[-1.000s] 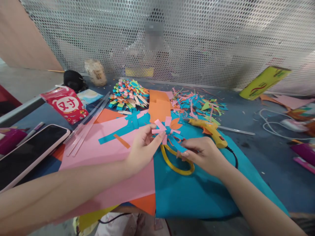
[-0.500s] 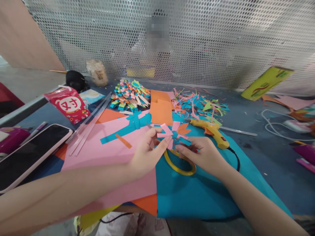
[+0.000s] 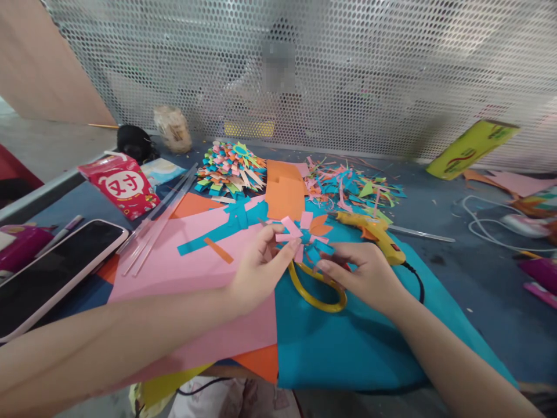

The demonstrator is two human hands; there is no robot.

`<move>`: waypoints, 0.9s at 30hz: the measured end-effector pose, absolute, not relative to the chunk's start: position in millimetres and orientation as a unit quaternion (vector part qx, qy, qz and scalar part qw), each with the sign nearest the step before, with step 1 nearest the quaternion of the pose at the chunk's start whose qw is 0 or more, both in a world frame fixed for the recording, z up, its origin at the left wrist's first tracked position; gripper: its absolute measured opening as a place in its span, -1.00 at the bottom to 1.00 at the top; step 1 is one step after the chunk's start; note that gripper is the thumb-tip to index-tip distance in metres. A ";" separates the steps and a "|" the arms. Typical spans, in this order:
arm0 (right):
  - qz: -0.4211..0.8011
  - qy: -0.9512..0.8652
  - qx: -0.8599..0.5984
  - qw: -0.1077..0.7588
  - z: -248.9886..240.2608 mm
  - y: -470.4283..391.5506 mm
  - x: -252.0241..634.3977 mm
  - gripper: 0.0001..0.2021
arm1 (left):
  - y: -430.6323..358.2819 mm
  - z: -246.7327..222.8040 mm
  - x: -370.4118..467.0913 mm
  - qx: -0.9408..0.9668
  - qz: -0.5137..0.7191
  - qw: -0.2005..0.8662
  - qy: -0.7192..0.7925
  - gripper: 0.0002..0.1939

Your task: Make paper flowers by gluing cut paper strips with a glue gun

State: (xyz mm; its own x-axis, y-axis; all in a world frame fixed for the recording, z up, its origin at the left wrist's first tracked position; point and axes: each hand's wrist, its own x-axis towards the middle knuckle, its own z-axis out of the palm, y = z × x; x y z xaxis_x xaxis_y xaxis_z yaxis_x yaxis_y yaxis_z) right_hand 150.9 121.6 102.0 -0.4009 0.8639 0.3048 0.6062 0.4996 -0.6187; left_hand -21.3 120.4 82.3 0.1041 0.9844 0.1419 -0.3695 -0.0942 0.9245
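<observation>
Compared with a second ago, the blue strip (image 3: 321, 248) on the paper flower (image 3: 305, 235) has changed shape: it then stretched out straight toward the lower right, and now it bends back in a curl close to the flower's middle. The left hand (image 3: 261, 264) keeps its grip on the pink petals, while the right hand (image 3: 368, 268) has come in nearer to the flower.

The left hand is partly closed, thumb and fingers pinching the flower's left side, above the seam where the pink sheet (image 3: 183, 290) meets the blue sheet (image 3: 348, 342). The right hand is also partly closed, its fingers bent, thumb and forefinger meeting at the curled strip; the exact contact is partly hidden. The flower is held up between the two hands, with pink petals to the left and top, an orange one at upper right and blue at lower right. A yellow loop handle (image 3: 329, 308) lies just below it, and a yellow glue gun (image 3: 383, 239) rests beyond the right hand.

As for lettering, the phone (image 3: 61, 278) at far left shows a dark screen. Next, a red packet (image 3: 119, 184) carries the large white-backed character "对". At right, a yellow-green box (image 3: 467, 152) bears a red swoosh and dark print too small to read.
</observation>
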 end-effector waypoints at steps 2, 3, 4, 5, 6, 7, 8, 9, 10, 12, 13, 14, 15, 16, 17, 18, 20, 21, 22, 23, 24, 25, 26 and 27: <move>0.241 -0.811 -0.433 0.312 103.8 121.7 154.0 -0.52 | 123.1 80.1 -21.7 0.436 0.579 0.602 0.335 -0.72; 0.266 -0.807 -0.421 0.319 104.4 121.8 155.3 -0.50 | 124.8 78.7 -21.9 0.416 0.581 0.616 0.331 -0.69; 0.288 -0.798 -0.416 0.328 104.6 122.2 156.4 -0.50 | 126.6 77.5 -22.3 0.391 0.579 0.637 0.325 -0.67; 0.297 -0.786 -0.420 0.343 104.2 122.8 157.3 -0.52 | 128.4 76.5 -22.6 0.365 0.569 0.666 0.315 -0.66; 0.293 -0.774 -0.430 0.360 103.3 123.7 157.9 -0.60 | 130.1 75.9 -23.1 0.338 0.551 0.700 0.305 -0.65; 0.274 -0.764 -0.444 0.379 102.0 124.9 158.3 -0.72 | 131.6 75.7 -23.7 0.313 0.527 0.732 0.297 -0.66; 0.246 -0.758 -0.455 0.397 100.3 126.4 158.6 -0.84 | 132.9 76.1 -24.4 0.290 0.501 0.761 0.292 -0.66; 0.215 -0.758 -0.458 0.412 98.6 128.0 158.7 -0.83 | 133.8 76.9 -25.0 0.271 0.474 0.786 0.290 -0.66; 0.187 -0.761 -0.454 0.424 97.1 129.6 158.8 -0.71 | 134.2 78.0 -25.6 0.257 0.449 0.805 0.289 -0.66; 0.151 -0.782 -0.431 0.423 95.3 132.3 159.1 -0.58 | 133.8 80.2 -26.5 0.247 0.408 0.831 0.285 -0.62; 0.137 -0.796 -0.419 0.416 95.2 133.3 159.2 -0.58 | 132.9 80.9 -26.7 0.249 0.390 0.841 0.281 -0.60; 0.127 -0.809 -0.405 0.407 95.6 133.9 159.4 -0.61 | 131.7 81.2 -26.8 0.254 0.374 0.848 0.277 -0.57; 0.117 -0.821 -0.389 0.401 96.3 134.1 159.5 -0.65 | 130.3 81.0 -26.7 0.259 0.364 0.853 0.272 -0.54; 0.110 -0.830 -0.372 0.401 97.3 133.9 159.5 -0.71 | 129.0 80.3 -26.7 0.264 0.359 0.855 0.265 -0.51; 0.105 -0.835 -0.356 0.406 98.3 133.5 159.5 -0.77 | 128.1 79.3 -26.8 0.269 0.357 0.857 0.256 -0.49; 0.103 -0.837 -0.343 0.413 99.2 132.9 159.4 -0.84 | 128.1 78.1 -27.3 0.275 0.356 0.858 0.248 -0.48; 0.105 -0.834 -0.338 0.424 100.3 131.5 159.0 -0.95 | 131.8 76.0 -29.7 0.305 0.338 0.859 0.232 -0.50; 0.108 -0.828 -0.346 0.428 100.5 130.9 158.9 -0.95 | 135.9 75.5 -32.0 0.335 0.321 0.856 0.230 -0.53; 0.113 -0.820 -0.360 0.431 100.4 130.4 158.7 -0.93 | 141.4 75.6 -35.1 0.380 0.298 0.845 0.229 -0.54; 0.120 -0.810 -0.374 0.435 100.1 130.1 158.5 -0.90 | 147.8 76.6 -39.0 0.440 0.270 0.825 0.230 -0.53; 0.132 -0.800 -0.390 0.438 99.9 130.0 158.4 -0.87 | 154.6 78.4 -43.4 0.500 0.278 0.782 0.247 -0.53; 0.146 -0.789 -0.404 0.439 99.6 130.1 158.2 -0.83 | 161.0 81.2 -48.3 0.550 0.327 0.717 0.277 -0.57; 0.162 -0.778 -0.419 0.440 99.5 130.3 158.0 -0.79 | 166.5 84.9 -53.3 0.582 0.392 0.646 0.302 -0.62; 0.178 -0.766 -0.433 0.441 99.5 130.5 157.7 -0.74 | 170.4 89.4 -58.3 0.599 0.461 0.573 0.317 -0.66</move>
